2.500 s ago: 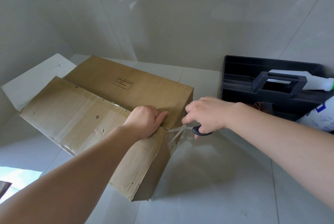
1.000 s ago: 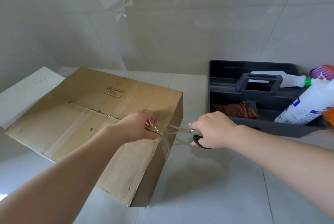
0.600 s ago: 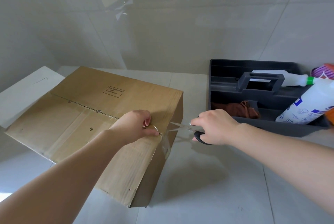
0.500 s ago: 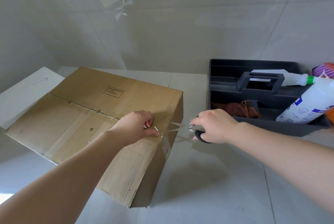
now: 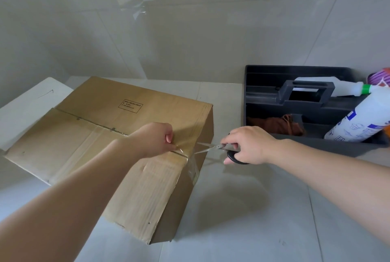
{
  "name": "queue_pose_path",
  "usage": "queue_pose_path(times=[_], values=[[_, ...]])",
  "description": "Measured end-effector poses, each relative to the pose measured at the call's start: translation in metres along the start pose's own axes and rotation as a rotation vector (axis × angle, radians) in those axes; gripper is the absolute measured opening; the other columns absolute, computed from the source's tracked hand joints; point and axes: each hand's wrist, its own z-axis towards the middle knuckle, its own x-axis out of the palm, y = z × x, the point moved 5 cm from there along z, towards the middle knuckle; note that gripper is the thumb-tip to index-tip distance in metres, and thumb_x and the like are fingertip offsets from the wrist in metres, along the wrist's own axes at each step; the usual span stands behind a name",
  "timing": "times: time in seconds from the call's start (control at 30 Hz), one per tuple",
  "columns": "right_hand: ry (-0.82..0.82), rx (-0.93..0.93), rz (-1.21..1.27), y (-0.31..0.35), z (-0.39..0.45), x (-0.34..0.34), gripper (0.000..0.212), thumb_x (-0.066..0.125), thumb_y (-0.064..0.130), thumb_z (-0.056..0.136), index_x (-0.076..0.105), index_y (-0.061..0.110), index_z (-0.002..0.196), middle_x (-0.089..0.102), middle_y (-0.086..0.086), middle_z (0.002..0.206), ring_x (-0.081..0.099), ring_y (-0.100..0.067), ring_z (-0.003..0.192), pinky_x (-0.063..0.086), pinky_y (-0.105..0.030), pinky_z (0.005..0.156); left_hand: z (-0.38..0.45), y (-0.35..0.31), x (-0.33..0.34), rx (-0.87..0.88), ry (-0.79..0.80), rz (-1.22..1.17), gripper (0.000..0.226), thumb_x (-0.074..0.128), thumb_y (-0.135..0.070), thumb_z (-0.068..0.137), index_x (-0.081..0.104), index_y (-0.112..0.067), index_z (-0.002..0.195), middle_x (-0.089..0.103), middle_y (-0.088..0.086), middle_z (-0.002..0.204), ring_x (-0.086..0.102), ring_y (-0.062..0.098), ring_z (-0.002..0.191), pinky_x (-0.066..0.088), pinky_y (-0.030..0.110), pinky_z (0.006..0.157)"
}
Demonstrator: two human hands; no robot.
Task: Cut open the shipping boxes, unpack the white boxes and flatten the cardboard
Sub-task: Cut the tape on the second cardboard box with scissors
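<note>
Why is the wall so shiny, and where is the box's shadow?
Head view: the glossy tiled wall mirrors bright light as streaky glare; the cardboard box throws a soft shadow rightward onto the floor; the wide lens bends the edges.

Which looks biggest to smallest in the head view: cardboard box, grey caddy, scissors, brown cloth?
1. Cardboard box
2. Grey caddy
3. Brown cloth
4. Scissors, partly hidden in the right hand, so unsure against the cloth.
</note>
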Motion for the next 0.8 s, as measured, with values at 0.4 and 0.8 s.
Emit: queue_pose_path(times=[0.4,0.8], values=[[0.083,0.036,0.057,0.006,-0.004,0.004,0.023,0.069,0.060,0.073,0.057,0.043,0.082,0.054,0.010,0.071,0.048,-0.005,0.067,0.032,-0.023,0.055,-0.050,-0.029,0.037,-0.193,-0.006,0.313,0.042,0.036,-0.047,0.094,0.054,-0.017,0.116,0.054,0.006,0.119,0.047,0.024,0.108,0.038,0.033,0.091],[0.042,0.008,-0.077,0.009,0.001,-0.006,0.029,0.059,0.049,0.079,0.063,0.037,0.106,0.059,0.010,0.075,0.051,-0.016,0.075,0.036,-0.026,0.061,-0.030,-0.012,-0.026,-0.115,-0.186,0.047,0.016,0.053,-0.027,0.089,0.045,-0.021,0.076,0.055,-0.002,0.068,0.052,0.017,0.061,0.040,0.026,0.050]])
